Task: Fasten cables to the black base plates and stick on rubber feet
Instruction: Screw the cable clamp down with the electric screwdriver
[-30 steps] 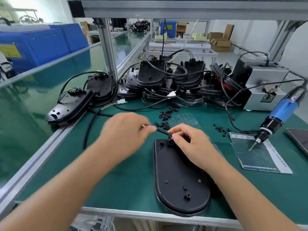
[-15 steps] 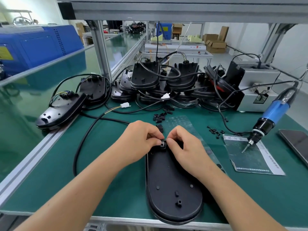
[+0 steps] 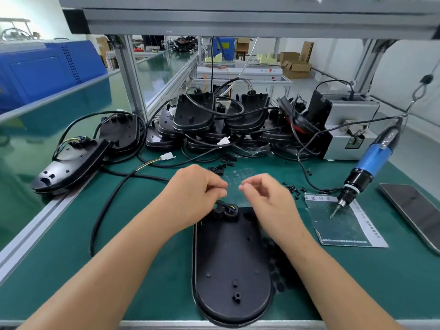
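Observation:
A black oval base plate [image 3: 231, 265] lies underside up at the table's front edge. A black cable [image 3: 107, 210] loops in from the left and passes under my left hand [image 3: 195, 194]. Its end, with coloured wires showing [image 3: 227, 208], sits at the plate's far end. My left hand's fingers are curled over the cable just above that end. My right hand [image 3: 264, 196] hovers a little right of it, blurred, thumb and forefinger tips together with nothing visible between them. Round black rubber feet [image 3: 276, 277] lie beside the plate's right edge, partly under my right forearm.
Small black clips [image 3: 221, 167] and screws [image 3: 295, 186] are scattered beyond my hands. A blue electric screwdriver [image 3: 366, 172] hangs at the right over a printed sheet [image 3: 340, 222]. A dark phone [image 3: 414, 210] lies far right. Cabled plates [image 3: 214, 120] are heaped behind, beside a grey machine [image 3: 350, 129].
The cable end has gone from between my fingers to sitting at the plate's far end. My right hand has lifted off it and drawn slightly right; my left hand stays over the cable.

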A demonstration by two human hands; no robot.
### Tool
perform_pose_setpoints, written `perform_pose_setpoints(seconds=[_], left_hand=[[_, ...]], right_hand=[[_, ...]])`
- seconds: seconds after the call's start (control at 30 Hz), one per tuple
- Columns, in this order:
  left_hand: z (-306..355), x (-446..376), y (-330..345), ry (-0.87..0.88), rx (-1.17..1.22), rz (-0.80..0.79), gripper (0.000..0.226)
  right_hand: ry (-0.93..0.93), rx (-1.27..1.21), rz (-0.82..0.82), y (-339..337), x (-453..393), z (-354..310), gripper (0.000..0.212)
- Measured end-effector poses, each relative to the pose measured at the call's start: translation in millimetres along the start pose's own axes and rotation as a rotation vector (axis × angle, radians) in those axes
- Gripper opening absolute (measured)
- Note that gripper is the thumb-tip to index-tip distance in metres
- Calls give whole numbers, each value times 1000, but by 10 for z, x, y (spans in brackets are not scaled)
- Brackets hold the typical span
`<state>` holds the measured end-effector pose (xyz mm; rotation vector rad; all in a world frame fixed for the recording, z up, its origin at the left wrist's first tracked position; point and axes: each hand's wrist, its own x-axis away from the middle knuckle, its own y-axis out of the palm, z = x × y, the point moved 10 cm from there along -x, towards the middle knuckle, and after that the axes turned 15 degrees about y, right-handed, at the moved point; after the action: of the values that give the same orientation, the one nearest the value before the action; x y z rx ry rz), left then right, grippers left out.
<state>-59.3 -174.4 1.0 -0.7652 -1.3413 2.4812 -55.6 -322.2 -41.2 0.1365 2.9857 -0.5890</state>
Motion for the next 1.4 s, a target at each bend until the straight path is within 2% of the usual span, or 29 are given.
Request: perform_pose_setpoints(seconds=[0.13,0.2,0.27,0.4,0.5,0.57,0.63,0.73,0.8,0.87,0.97,1.07,1.2,1.3,1.4], left_hand=[[503,-458,79,142,-12,28,17],[685,-767,370,176,-26,-51,19],[744,-1060,732,185,-78,-158,20],[579,-1401,1353,204,-255,-382,35],[488,-1499,1598,239,-425,-464,42],[538,-1531,1673,284,-485,-491,52],[572,-1527,1695,292,-509,-515,47],[600,-1512,1681,291,-527,-513,43],[592,-1515,1612,285,-496,-461,40],[612,-1501,1405,257,-385,-367,27],[608,-1368,898,175,-21,-129,18],[442,-995,560,-46,585,94,17],[265,-504,480,-308,1299,296,14],[228,-191,523,-465,1638,348,16],[324,-12,530,-445,1848,331,16]], right_hand=[[5,-238,478,-1005,-113,121,10],[37,-333,728,-1499,-119,290,9],[86,-378,907,-1837,-124,466,9],[216,-374,1031,-2051,-126,825,12],[284,-318,1076,-2133,-109,975,23],[388,-375,1014,-2143,-187,1119,37],[515,-478,842,-2011,-334,1279,49],[543,-857,584,-1753,-507,1351,36],[530,-991,497,-1691,-535,1294,35],[477,-1098,409,-1637,-534,1174,33],[338,-1207,258,-1526,-495,818,22],[210,-1253,128,-1342,-436,322,16],[4,-1316,-28,-1098,-338,-411,15],[-95,-1352,-79,-952,-233,-764,18],[-133,-1315,-76,-825,-134,-922,19]])
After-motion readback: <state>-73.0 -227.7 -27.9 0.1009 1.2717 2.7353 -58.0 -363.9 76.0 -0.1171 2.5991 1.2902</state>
